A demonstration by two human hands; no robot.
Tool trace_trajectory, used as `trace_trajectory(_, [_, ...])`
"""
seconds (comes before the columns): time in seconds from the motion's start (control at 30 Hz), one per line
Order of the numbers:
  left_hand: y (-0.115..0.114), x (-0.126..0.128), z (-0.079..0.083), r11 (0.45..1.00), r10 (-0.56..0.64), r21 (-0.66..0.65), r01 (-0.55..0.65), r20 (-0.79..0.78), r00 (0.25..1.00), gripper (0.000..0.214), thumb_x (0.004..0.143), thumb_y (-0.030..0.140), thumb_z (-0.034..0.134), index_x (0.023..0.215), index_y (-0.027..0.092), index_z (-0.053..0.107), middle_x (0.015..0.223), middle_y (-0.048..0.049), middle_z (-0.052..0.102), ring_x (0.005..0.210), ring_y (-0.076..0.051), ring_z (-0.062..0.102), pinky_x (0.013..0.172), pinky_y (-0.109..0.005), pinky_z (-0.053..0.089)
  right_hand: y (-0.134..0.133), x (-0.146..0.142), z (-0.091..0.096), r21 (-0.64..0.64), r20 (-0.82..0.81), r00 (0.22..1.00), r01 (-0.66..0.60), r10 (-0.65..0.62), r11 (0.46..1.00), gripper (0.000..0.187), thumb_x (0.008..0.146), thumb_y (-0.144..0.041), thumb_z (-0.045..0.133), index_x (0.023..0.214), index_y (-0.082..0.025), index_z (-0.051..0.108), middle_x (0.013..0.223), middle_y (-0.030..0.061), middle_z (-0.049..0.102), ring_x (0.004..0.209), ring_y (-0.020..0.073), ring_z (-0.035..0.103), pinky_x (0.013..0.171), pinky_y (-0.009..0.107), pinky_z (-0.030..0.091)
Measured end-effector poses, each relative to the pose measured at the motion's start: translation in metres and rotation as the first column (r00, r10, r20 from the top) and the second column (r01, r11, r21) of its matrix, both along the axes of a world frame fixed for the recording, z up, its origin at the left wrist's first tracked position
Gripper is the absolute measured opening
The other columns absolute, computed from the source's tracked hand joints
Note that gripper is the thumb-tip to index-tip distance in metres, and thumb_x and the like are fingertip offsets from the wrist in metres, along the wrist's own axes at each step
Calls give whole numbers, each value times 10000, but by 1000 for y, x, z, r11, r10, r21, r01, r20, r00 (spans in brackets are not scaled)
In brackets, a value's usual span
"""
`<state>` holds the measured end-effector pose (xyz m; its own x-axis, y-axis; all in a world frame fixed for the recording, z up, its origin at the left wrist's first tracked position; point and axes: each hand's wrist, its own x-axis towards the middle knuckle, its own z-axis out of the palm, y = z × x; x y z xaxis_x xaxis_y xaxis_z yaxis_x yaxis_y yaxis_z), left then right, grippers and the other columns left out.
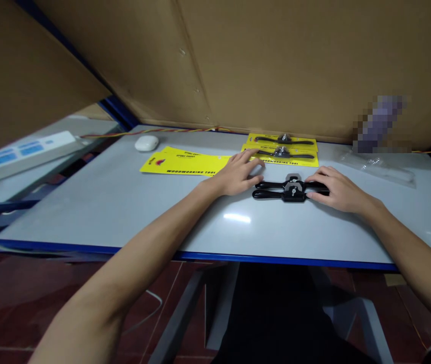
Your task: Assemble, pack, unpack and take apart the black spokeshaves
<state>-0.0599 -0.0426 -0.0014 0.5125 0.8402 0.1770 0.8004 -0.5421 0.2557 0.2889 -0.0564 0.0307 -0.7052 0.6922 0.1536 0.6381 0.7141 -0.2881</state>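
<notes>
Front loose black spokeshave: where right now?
Head view, right of centre: the front spokeshave lies on the grey table, just nearer the person than the other loose spokeshave, its right end by the right hand.

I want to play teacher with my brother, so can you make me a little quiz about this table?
1. True or false: the right hand is at the handles of the two loose black tools.

2. Pick one: how many black tools show on the yellow cards at the back?
A) none
B) two
C) five

3. Fill in the missing word: the big print on a yellow card says "WOODWORKING ____".

Key: 1. True. 2. B. 3. TOOL.
</notes>
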Motion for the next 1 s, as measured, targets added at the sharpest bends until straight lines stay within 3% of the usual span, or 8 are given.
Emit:
trace_trajectory(0.53, [0, 0, 0, 1000, 6, 0, -6, 16, 1000, 511, 1000, 510, 451, 1363, 180, 596, 1667, -195, 377, 1534, -431, 372, 1239, -676, 339, 1, -1, 1, 19, -10, 1000, -30, 30, 999, 399, 1023, -491, 503, 1174, -230, 764, 1080, 140, 704, 1058, 337, 651, 965, 528, 517])
trace_trajectory(0.7, [-1, 5, 1, 999, 46, 2, -46, 88, 995, 568, 1071, 547, 309, 1380, 162, 589, 1613, -197, 449, 1506, -394, 429, 1248, -642, 352, 11, 4, -6, 31, -156, 986, 59, -54, 998, 450, 1077, -485, 390, 1209, -245, 748, 1152, 133, 722, 1118, 346, 661, 1003, 557, 514])
trace_trajectory(1.0, [-2, 9, 3, 999, 25, 24, -29, 142, 989, 515, 1037, 546, 430, 1265, 163, 688, 1518, -185, 545, 1421, -380, 534, 1203, -605, 420, 43, 19, -28, 74, -380, 913, 189, -147, 979, 177, 983, -294, 461, 1011, -256, 631, 1354, 132, 690, 1257, 349, 644, 1081, 602, 491])
